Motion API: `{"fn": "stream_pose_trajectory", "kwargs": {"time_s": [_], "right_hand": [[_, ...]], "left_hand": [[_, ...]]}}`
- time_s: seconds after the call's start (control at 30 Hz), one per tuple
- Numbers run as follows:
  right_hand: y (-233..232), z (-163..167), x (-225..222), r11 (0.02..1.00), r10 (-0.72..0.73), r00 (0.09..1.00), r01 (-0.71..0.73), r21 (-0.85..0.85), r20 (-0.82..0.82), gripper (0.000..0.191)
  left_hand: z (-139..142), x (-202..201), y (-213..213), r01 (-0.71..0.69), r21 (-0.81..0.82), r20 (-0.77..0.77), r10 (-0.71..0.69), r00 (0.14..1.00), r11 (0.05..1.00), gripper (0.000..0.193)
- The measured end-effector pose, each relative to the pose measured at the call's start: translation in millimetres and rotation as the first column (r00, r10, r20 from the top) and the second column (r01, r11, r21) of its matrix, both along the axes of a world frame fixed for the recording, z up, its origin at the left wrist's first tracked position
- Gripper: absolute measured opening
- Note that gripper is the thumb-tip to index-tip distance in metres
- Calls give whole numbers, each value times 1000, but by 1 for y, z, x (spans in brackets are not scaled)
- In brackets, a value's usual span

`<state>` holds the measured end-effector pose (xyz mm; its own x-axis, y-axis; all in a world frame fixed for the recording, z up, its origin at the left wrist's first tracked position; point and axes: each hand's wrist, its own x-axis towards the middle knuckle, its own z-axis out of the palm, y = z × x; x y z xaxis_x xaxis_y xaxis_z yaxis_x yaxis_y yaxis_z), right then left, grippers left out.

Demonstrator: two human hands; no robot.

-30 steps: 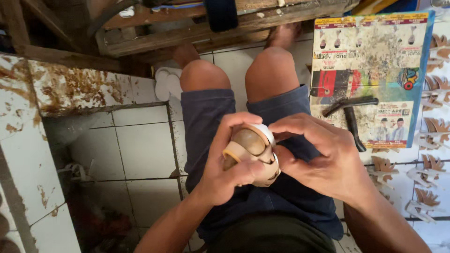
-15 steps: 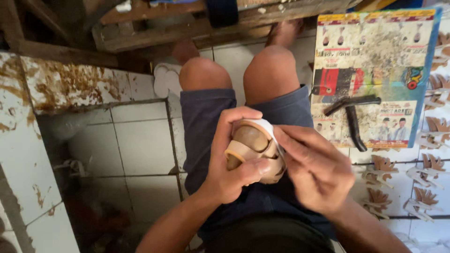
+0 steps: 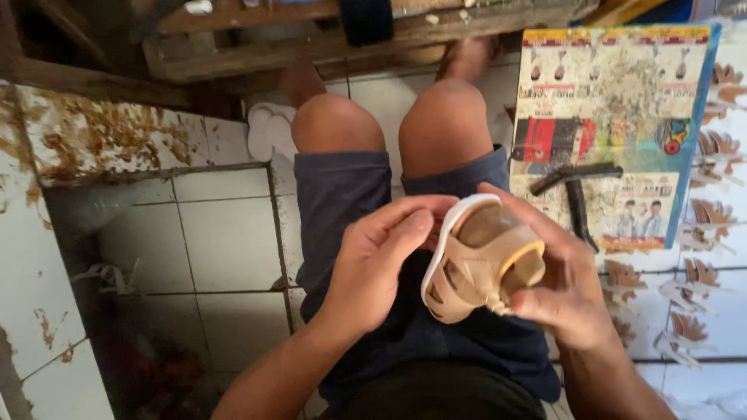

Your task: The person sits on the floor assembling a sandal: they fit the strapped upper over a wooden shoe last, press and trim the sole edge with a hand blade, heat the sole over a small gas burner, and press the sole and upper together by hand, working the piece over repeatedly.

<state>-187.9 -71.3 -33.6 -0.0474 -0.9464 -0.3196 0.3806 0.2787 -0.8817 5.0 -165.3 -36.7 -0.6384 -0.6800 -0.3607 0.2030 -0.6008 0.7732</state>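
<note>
A person sits with a small tan sandal [image 3: 478, 264] held over the lap. The right hand [image 3: 564, 288] wraps around the sandal from the side, its grip pressed shut on the strap end. The left hand [image 3: 381, 260] touches the sandal's white sole edge with its fingertips [image 3: 420, 222], its grip loosely spread. Below the sandal are dark blue shorts [image 3: 342, 194] and two bare knees. Beyond the sandal, to its right, a colourful printed sheet [image 3: 622, 78] lies on the tiled floor [image 3: 226, 241]. A dark hammer [image 3: 576, 187] rests on that sheet. Past the knees stands a rough wooden bench [image 3: 311, 39].
</note>
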Motion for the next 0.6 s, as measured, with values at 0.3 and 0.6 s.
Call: {"fn": "stream_pose_trajectory", "kwargs": {"time_s": [0.3,0.6], "right_hand": [[16,-56,-19,981,-81,751,-55,-184,-655,55],[55,-235,-160,976,216,-204,58,208,-955,75]], "left_hand": [[-35,-17,14,-36,-105,-73,28,997,994,82],[-61,4,-15,-189,256,-234,251,939,948,58]]}}
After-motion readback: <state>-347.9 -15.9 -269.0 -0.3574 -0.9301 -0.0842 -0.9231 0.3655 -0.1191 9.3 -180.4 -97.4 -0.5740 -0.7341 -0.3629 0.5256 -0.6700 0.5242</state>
